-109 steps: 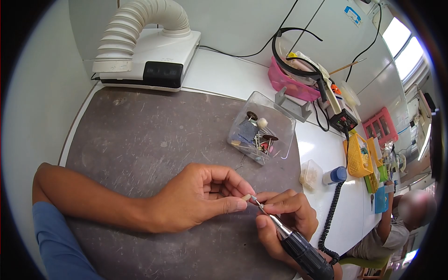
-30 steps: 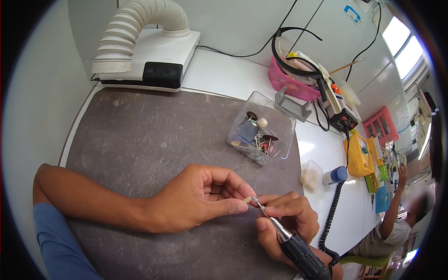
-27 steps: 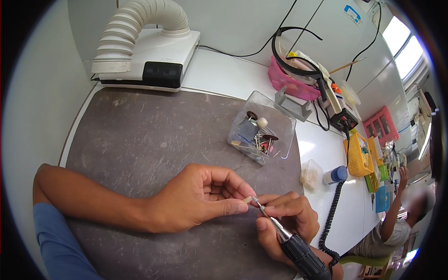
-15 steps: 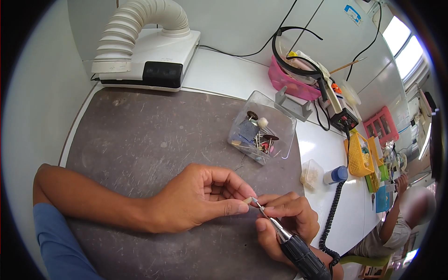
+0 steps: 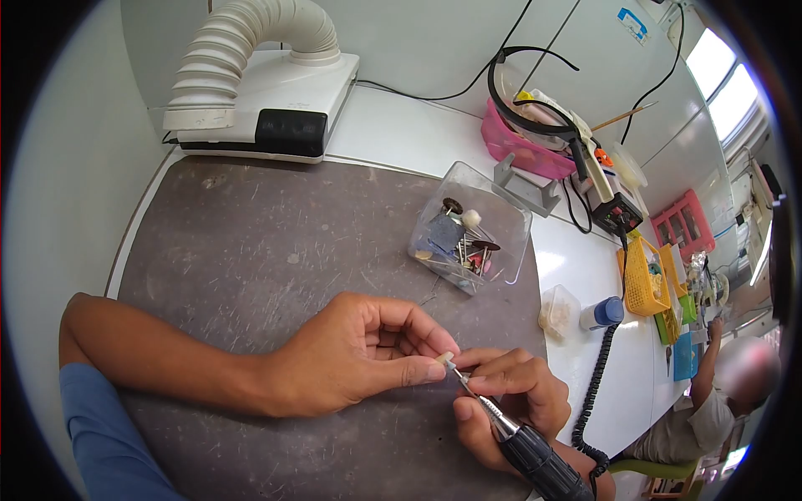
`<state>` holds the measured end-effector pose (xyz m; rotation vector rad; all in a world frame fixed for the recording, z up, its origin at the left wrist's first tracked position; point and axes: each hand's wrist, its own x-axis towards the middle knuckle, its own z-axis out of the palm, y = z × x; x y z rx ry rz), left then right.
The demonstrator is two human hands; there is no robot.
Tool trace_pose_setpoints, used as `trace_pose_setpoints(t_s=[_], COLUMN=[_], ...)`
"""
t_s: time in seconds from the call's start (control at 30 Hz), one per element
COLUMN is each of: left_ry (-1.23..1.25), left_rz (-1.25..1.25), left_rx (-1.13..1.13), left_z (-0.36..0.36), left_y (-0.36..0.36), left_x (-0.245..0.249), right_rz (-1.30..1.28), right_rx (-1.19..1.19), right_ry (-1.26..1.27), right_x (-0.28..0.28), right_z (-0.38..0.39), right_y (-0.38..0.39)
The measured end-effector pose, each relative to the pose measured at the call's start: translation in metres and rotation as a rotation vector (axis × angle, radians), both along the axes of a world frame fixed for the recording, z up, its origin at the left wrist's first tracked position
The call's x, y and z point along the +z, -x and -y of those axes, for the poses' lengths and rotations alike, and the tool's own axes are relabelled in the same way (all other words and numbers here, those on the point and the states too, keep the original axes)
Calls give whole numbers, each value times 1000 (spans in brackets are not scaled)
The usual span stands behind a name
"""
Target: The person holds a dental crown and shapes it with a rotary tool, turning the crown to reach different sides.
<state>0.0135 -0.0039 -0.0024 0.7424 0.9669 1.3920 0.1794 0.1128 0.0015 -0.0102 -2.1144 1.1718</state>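
Note:
Between the thumb and fingertips of my left hand [image 5: 355, 359] is a small cream-coloured, tooth-like piece [image 5: 444, 358], partly covered by the fingers. My right hand [image 5: 522, 392] grips a black and silver rotary handpiece [image 5: 535, 457] like a pen. Its thin bit, with a small pale grey tip [image 5: 451, 366], is at the piece, apparently touching it. The fingertips of both hands meet or nearly meet there. Beyond them, a clear plastic box [image 5: 510, 225] holds several mounted discs and polishing bits.
A dark scratched mat [image 5: 251, 242] covers the bench. A white unit with a ribbed hose [image 5: 221, 63] stands at the back left. A coiled cord [image 5: 591, 388], a blue-capped jar [image 5: 603, 312] and baskets line the right. Another person [image 5: 710, 409] sits at far right.
The handpiece and its tip have shifted slightly left against the cream piece, with my right fingers moving along. My left hand stays put. The other person's arm has lowered.

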Motion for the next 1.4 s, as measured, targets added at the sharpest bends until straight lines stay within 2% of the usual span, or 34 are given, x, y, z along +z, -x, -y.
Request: trace_pose_setpoints(t_s=[1.07, 1.27, 1.4], left_ry=[-4, -7, -15], left_rz=[-25, -20, -17], left_rx=[-30, -33, -36], left_z=[0, -1, -1], left_y=[1, 1, 1], left_x=[2, 1, 1], right_rz=[-1, -6, -5], right_rx=[-4, 14, -18], right_ry=[43, -76, -15], right_x=[-2, -1, -1], right_z=[0, -2, -1], right_y=[-1, -1, 0])
